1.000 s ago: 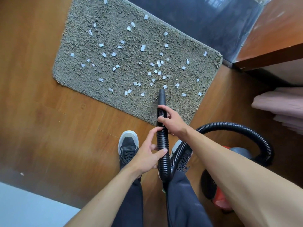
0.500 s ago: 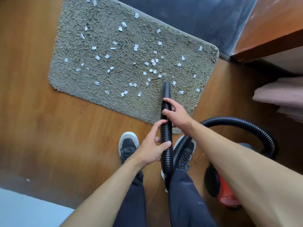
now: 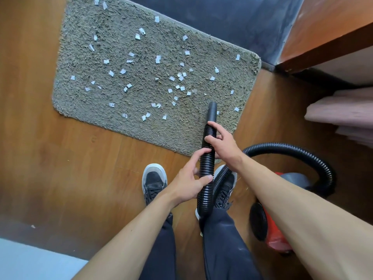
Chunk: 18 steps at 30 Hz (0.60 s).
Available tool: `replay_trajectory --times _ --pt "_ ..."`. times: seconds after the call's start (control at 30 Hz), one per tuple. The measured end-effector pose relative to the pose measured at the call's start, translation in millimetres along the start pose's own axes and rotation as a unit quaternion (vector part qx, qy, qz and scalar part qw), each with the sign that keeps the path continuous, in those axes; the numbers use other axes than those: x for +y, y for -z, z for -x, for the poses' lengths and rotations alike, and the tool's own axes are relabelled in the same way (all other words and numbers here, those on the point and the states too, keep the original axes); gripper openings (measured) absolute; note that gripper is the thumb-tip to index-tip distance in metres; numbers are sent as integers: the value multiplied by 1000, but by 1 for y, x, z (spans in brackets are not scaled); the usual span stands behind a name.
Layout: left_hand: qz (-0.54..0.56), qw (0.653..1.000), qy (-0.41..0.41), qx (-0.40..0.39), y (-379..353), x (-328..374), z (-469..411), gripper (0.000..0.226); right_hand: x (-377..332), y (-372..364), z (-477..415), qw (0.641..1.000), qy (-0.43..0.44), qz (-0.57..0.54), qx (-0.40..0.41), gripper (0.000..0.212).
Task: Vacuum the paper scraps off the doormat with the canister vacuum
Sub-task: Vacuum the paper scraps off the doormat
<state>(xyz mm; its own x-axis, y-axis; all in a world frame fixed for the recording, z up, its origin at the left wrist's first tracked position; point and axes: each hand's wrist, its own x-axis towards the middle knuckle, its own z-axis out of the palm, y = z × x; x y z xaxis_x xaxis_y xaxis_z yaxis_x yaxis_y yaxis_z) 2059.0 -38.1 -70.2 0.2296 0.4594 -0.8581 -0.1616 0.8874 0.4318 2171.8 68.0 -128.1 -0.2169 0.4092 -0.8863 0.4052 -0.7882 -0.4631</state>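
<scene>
Hose runs near-vertical in view, nozzle pointing away from person, tip over mat's near-right part. R hand wrapped round hose just behind nozzle; L hand grips it lower. Scraps scattered across mat. Vacuum on floor, R of legs.

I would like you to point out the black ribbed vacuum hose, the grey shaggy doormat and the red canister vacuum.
Black ribbed vacuum hose (image 3: 207, 150): head view, ribbed part between the hands.
Grey shaggy doormat (image 3: 84, 47): head view, bare pile near the far left.
Red canister vacuum (image 3: 276, 242): head view, red body beside the right forearm.
</scene>
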Motion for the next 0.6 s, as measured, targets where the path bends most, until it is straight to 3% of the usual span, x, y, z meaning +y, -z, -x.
replay_trajectory --times 0.33,0.6 --pt "11 999 33 -7 -16 -14 15 63 23 1 18 999 -32 -26 -9 51" --pt "-40 999 26 -7 -31 -2 7 64 28 26 17 998 -26 -57 8 50"
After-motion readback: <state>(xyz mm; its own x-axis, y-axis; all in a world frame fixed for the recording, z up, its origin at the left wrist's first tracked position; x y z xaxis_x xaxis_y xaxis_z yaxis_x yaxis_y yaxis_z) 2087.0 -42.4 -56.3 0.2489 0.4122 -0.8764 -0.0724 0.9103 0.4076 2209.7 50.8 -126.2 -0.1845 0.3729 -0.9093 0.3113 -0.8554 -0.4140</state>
